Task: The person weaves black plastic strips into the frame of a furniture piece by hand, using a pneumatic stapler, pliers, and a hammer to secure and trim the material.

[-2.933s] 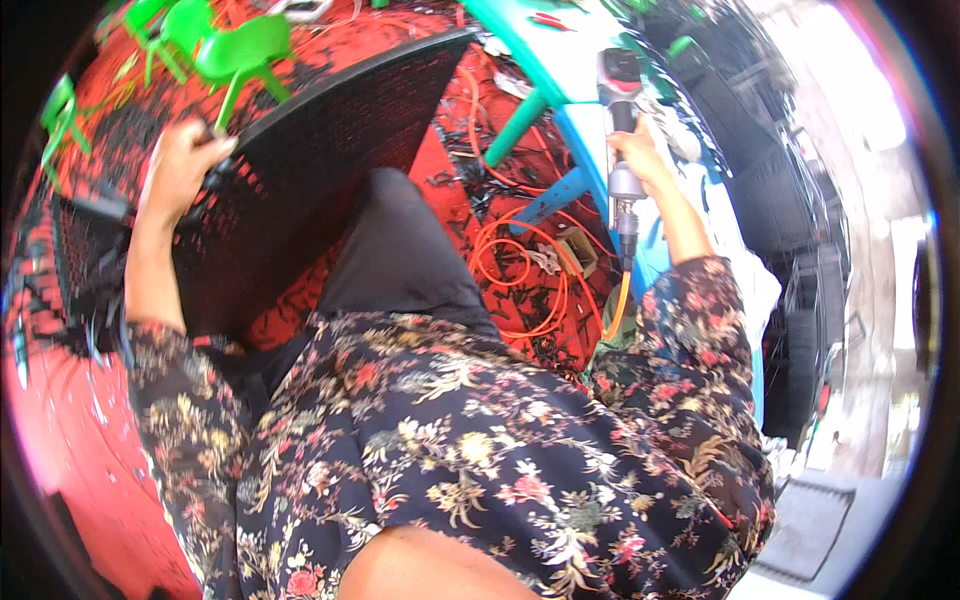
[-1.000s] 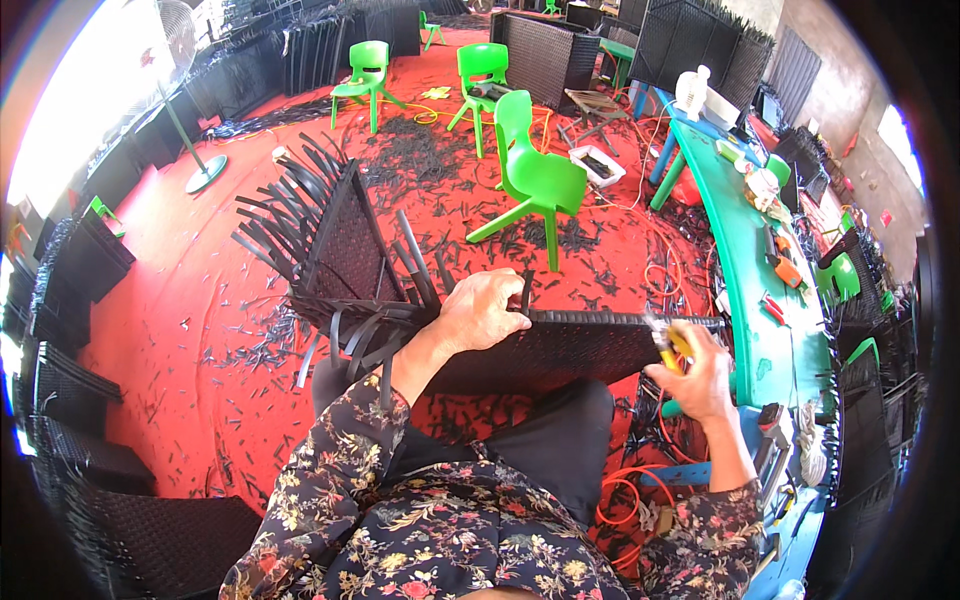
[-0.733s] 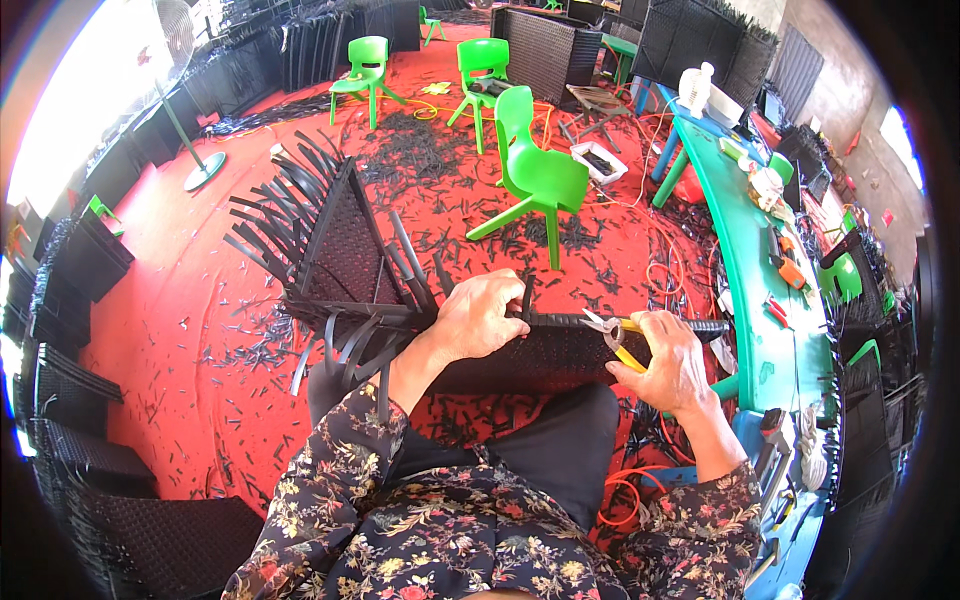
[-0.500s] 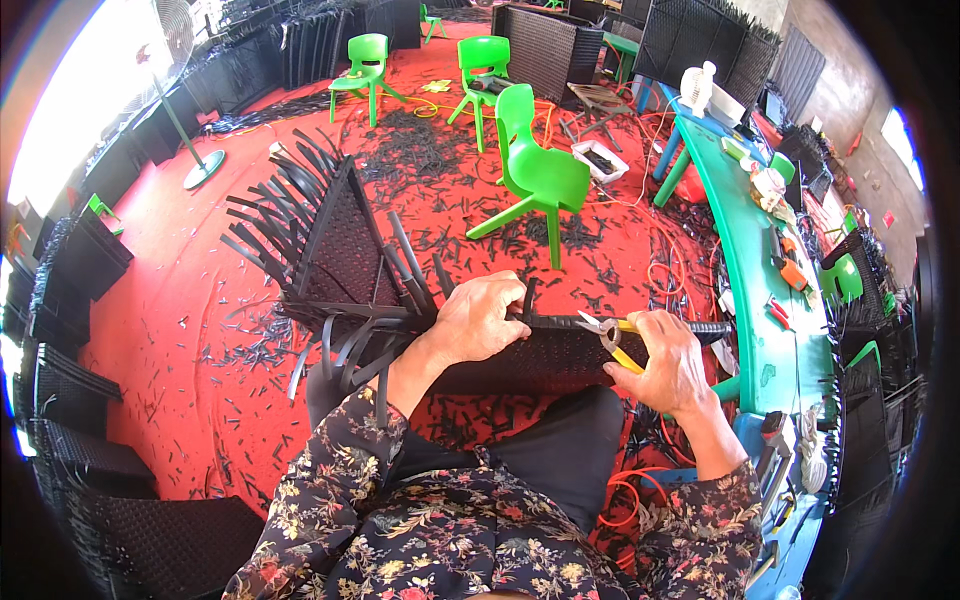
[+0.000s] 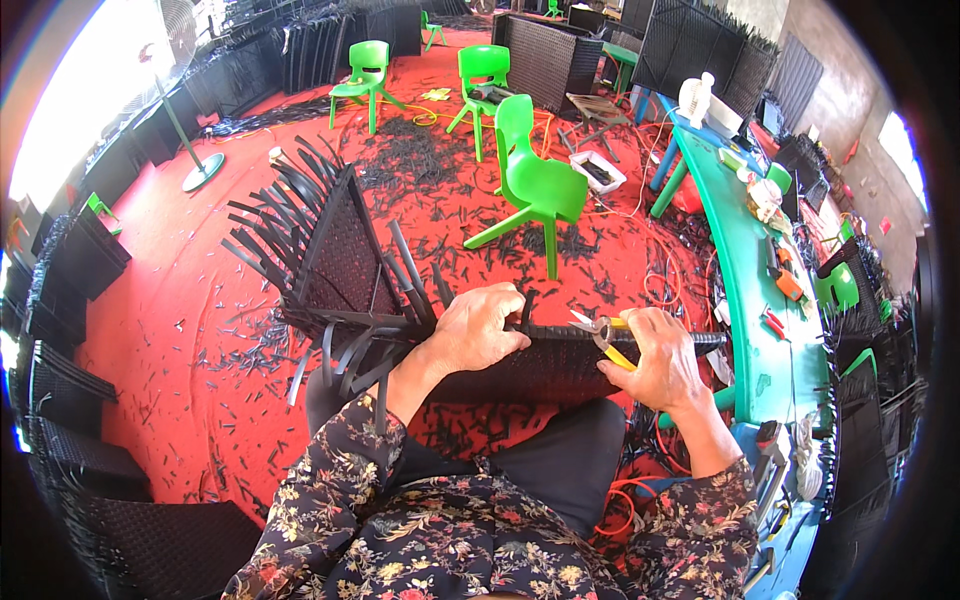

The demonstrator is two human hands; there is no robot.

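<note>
Head view: red floor spreads wide under everything, with little black bits all over it. Beside me on the right stands a green tabletop. Across my knees is a black woven panel. Past it is a green chair. My left hand curls at the panel's top edge; I can't tell if it's pinching anything. My right hand grips yellow-handled cutters, blades apart, by that edge. Just beside my left fingers, a short black strip sticks up.
</note>
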